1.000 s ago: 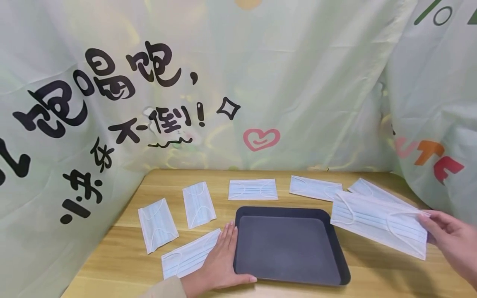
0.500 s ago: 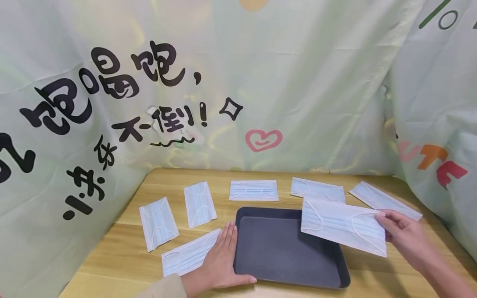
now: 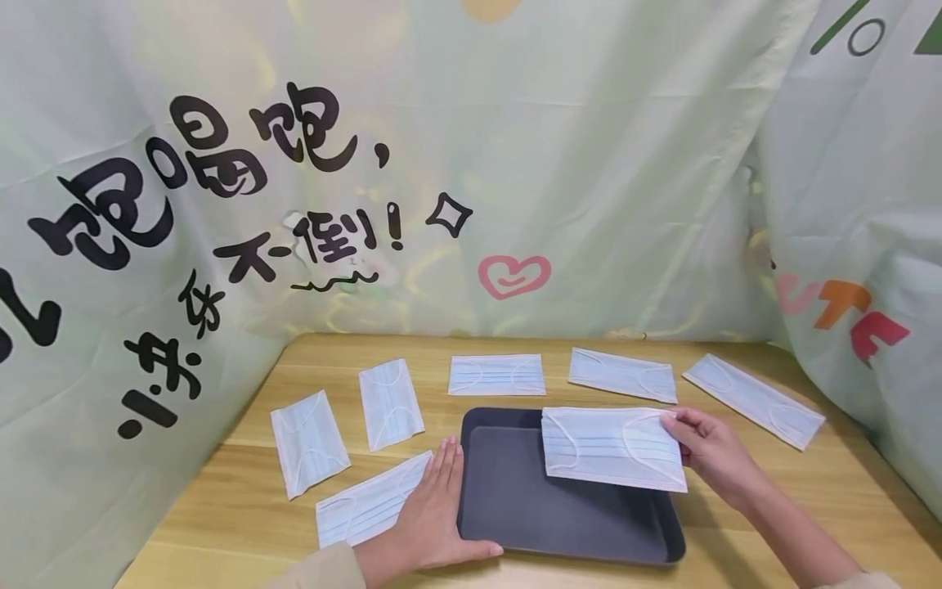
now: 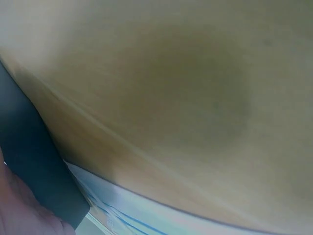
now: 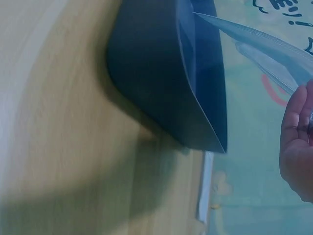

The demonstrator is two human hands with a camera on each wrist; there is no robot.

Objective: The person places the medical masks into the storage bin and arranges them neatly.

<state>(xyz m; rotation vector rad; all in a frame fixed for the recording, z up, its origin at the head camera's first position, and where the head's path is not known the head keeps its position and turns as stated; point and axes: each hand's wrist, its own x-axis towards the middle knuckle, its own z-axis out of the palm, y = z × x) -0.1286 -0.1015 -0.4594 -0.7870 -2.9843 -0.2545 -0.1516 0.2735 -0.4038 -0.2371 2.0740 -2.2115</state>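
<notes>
Both hands were at the dark baking tray [image 3: 508,499]. The left hand [image 3: 434,519] lay unclenched at its left, straight fingers along the side wall and thumb stretched out by the near edge, gripping nothing. The right hand [image 3: 710,450] had hold of a pleated face mask [image 3: 596,450], pinching it near the upper right corner with the thumb in front. From where I stood, that mask was held out over the tray's far right part, its white ear loops facing the person. Whether any corner of it touched the rim, I could not tell.

Six more masks lay around the tray on the wooden counter [image 3: 235,507]. Two sat well to the left, one nearer the edge [image 3: 311,446], the other farther back [image 3: 392,405]. Another, a slanted mask [image 3: 361,509], was partly covered by the left hand. Along the back were a straight-set mask [image 3: 496,375], a slightly turned one [image 3: 618,376] and, at the far right, a steeply angled one [image 3: 754,401].

Behind hung a pale green cloth [image 3: 603,164] with bold black lettering [image 3: 331,237] and a pink heart [image 3: 514,276]. Pale sleeves [image 3: 327,568] showed at the bottom.
</notes>
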